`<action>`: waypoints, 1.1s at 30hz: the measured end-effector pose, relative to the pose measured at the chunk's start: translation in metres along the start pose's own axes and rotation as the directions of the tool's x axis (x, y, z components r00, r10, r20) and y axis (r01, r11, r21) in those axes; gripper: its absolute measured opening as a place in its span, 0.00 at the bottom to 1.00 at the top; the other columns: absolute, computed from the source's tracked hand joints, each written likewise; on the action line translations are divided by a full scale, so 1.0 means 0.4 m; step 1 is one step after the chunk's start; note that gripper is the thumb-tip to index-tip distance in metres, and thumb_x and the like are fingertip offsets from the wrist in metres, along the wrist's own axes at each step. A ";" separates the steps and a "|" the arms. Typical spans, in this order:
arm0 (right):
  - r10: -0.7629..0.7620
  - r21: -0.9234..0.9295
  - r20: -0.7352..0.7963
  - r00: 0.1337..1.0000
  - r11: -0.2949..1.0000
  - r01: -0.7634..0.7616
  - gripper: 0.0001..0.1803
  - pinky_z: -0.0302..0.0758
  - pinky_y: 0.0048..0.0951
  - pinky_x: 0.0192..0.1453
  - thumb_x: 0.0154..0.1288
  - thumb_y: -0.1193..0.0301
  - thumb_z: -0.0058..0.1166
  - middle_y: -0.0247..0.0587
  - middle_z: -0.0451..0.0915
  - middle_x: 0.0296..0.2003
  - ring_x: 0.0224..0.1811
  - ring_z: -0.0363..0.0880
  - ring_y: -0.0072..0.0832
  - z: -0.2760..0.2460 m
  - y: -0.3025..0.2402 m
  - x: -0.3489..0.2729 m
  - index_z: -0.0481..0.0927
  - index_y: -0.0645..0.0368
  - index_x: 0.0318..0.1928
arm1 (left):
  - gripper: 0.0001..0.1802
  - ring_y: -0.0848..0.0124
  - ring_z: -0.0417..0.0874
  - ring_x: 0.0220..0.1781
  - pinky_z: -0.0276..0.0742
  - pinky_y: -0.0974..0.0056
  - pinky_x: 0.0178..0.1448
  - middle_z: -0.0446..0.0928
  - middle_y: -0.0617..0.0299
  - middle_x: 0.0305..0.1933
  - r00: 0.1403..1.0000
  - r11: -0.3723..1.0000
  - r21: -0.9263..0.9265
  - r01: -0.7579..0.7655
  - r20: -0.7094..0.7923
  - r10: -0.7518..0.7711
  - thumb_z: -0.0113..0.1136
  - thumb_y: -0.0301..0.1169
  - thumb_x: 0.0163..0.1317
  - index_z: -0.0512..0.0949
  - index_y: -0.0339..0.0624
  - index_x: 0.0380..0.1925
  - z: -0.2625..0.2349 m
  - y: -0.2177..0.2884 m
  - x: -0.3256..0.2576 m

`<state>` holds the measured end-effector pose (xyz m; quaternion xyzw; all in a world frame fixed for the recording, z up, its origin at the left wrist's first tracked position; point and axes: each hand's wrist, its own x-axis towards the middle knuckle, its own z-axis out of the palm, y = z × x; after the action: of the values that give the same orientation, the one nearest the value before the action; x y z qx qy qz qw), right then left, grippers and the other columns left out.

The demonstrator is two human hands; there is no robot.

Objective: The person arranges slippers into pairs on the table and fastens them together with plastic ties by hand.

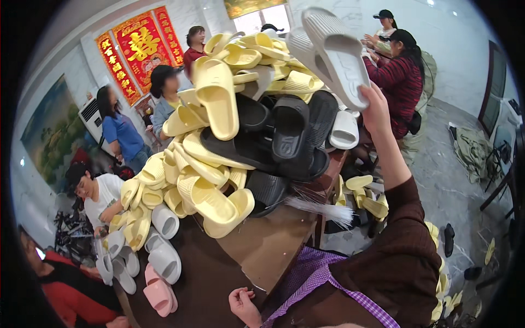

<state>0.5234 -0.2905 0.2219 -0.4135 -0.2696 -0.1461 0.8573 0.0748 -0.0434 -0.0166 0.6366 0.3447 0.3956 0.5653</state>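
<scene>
My right hand (376, 109) is raised at the upper right, its fingers closed round the end of a grey slide slipper (336, 54). Another grey slipper (304, 49) shows partly behind that one; I cannot tell whether the hand grips it too. Low in the view, my left hand (244, 307) is closed near the table edge, with nothing visible in its curled fingers. Between the hands and beyond rises a tall heap of slippers, with yellow slippers (210, 199) and black slippers (290, 128). A pink pair (159, 291) lies at the near left beside grey slippers (164, 259).
The brown table (202, 295) carries a sheet of cardboard (268, 240) and a white bristle brush (328, 212) at its right edge. More yellow slippers (363, 197) lie below on the right. Several people stand or sit around, including one in a striped top (396, 76).
</scene>
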 end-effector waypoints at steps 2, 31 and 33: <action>-0.003 -0.007 -0.032 0.999 1.000 0.003 0.18 0.72 0.25 0.50 0.62 0.74 0.46 0.40 0.78 0.42 0.45 0.77 0.25 -0.089 0.000 -0.031 0.72 0.67 0.53 | 0.06 0.69 0.79 0.31 0.78 0.68 0.36 0.77 0.55 0.34 1.000 1.000 0.012 0.001 0.005 -0.001 0.50 0.26 0.65 0.74 0.34 0.37 0.004 0.000 0.001; 0.084 -0.024 -0.359 0.930 0.995 -0.100 0.23 0.70 0.23 0.51 0.59 0.74 0.47 0.40 0.77 0.45 0.46 0.75 0.23 -0.383 0.062 -0.274 0.70 0.69 0.56 | 0.08 0.66 0.79 0.32 0.77 0.66 0.34 0.77 0.53 0.37 0.991 0.985 0.165 0.050 -0.134 -0.028 0.51 0.29 0.65 0.73 0.33 0.38 0.040 0.021 -0.004; 0.104 -0.009 -0.319 0.942 0.994 -0.113 0.25 0.70 0.26 0.54 0.61 0.72 0.46 0.41 0.76 0.47 0.48 0.75 0.26 -0.377 0.073 -0.259 0.67 0.68 0.58 | 0.09 0.66 0.79 0.32 0.77 0.65 0.34 0.77 0.53 0.38 0.989 0.979 0.182 0.090 -0.131 -0.067 0.51 0.29 0.65 0.72 0.33 0.40 0.033 0.013 0.000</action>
<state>0.5045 -0.3884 0.0657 -0.4102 -0.1025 -0.1670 0.8907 0.0866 -0.0500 -0.0122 0.6469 0.4397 0.3776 0.4956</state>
